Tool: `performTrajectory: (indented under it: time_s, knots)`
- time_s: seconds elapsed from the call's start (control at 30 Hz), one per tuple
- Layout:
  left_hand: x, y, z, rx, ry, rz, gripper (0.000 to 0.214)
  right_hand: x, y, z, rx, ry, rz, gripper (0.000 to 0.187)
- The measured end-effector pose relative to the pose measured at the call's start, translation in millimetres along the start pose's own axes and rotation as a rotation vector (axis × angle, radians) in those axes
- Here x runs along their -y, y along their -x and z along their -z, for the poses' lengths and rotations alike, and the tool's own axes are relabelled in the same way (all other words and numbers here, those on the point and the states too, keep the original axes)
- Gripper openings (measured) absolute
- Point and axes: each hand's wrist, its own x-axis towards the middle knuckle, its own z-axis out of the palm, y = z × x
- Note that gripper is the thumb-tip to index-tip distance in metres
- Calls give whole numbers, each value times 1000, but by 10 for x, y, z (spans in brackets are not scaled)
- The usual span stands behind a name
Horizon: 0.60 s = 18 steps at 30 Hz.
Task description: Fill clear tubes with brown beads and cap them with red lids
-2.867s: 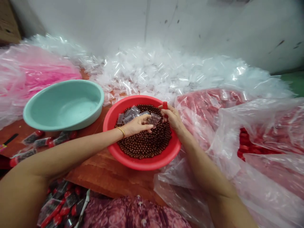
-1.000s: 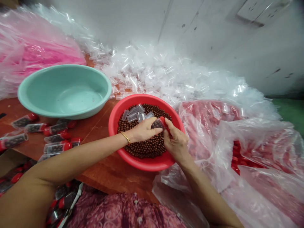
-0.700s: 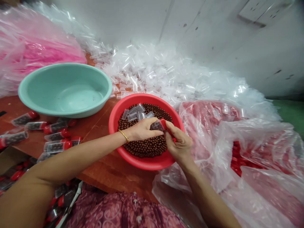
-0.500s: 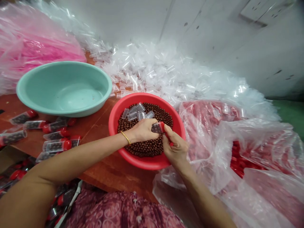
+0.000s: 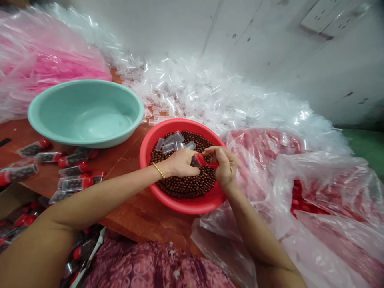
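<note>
Above a red basin (image 5: 145, 154) of small brown balls (image 5: 186, 188), my left hand (image 5: 181, 162) is closed around a small clear tube (image 5: 195, 161). Dark balls show through its wall, and a red cap (image 5: 200, 159) covers its right end. My right hand (image 5: 225, 166) is closed on a narrow red piece (image 5: 213, 165) that reaches to the cap; whether the two are joined I cannot tell. Several empty clear tubes (image 5: 170, 143) lie on the balls behind my left hand.
A pale green basin (image 5: 87, 120) stands at the left. Filled, red-capped tubes (image 5: 75, 183) lie before it, more in a box below. Empty clear tubes (image 5: 192, 92) are heaped along the wall. A plastic bag of red pieces (image 5: 309, 204) is at right, a pink bag (image 5: 60, 64) back left.
My right hand has shifted slightly right from the capped end, and a narrow red piece now shows between it and the cap. My left hand still holds the tube. The view has moved slightly.
</note>
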Motion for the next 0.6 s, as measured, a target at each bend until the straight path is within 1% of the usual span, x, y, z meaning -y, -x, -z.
performTrajectory:
  time_s: [0.07, 0.1, 0.17, 0.23, 0.3, 0.33, 0.4, 0.47, 0.53, 0.6]
  knots:
    - [-18, 23, 17, 44, -110, 1, 14, -2, -72, -103, 7, -66, -107, 54]
    - [-34, 31, 20, 71, -155, 3, 15, 5, -103, -155, 34, -99, -148, 59]
    - [-72, 40, 15, 122, -230, 10, 16, 25, -149, -241, 140, -147, -207, 68]
    - [-102, 49, 1, 148, -290, 22, 14, 37, -163, -295, 268, -159, -247, 71]
    - [-106, 64, -14, 154, -350, 24, 8, 31, -140, -323, 375, -132, -258, 69]
    - [-97, 74, -21, 153, -387, 24, 7, 23, -118, -334, 410, -110, -244, 67]
    - [-63, 90, -35, 155, -463, 26, 10, 10, -69, -355, 439, -75, -193, 65]
    - [-37, 92, -47, 153, -502, 23, 12, 9, -44, -372, 429, -81, -183, 67]
    - [-54, 83, -51, 135, -483, 22, 9, 18, -70, -365, 453, -146, -244, 72]
    - [-132, 89, -24, 88, -429, 14, 7, 14, -156, -319, 499, -214, -310, 79]
